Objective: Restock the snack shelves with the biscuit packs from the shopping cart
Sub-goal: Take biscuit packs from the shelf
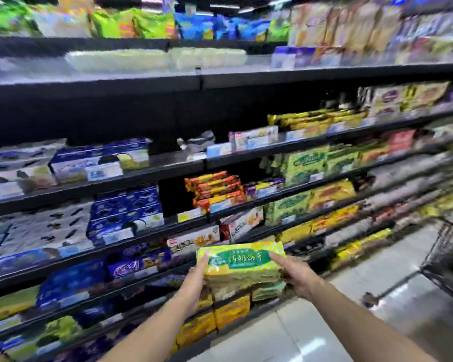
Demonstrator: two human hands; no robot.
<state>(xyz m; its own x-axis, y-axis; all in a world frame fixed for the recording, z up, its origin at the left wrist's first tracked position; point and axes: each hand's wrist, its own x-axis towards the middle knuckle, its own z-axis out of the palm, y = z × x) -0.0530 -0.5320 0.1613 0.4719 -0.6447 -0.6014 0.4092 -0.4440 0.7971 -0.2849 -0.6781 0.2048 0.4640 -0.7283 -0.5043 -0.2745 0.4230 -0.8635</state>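
Observation:
A stack of yellow-green biscuit packs (242,259) with a green oval label is carried between both hands in front of the lower snack shelves. My left hand (194,279) grips its left end, fingers over the top pack. My right hand (297,274) grips its right end. Similar yellow-green packs (306,163) lie on a shelf higher up to the right. The shopping cart (449,259) stands at the right edge, only its dark wire side visible. The picture is blurred by motion.
Black shelves (141,176) run across the view, with blue boxes (127,212) on the left and orange-red packs (215,190) in the middle. A dark gap (171,197) shows between them. Grey floor tiles (351,296) lie beside the cart.

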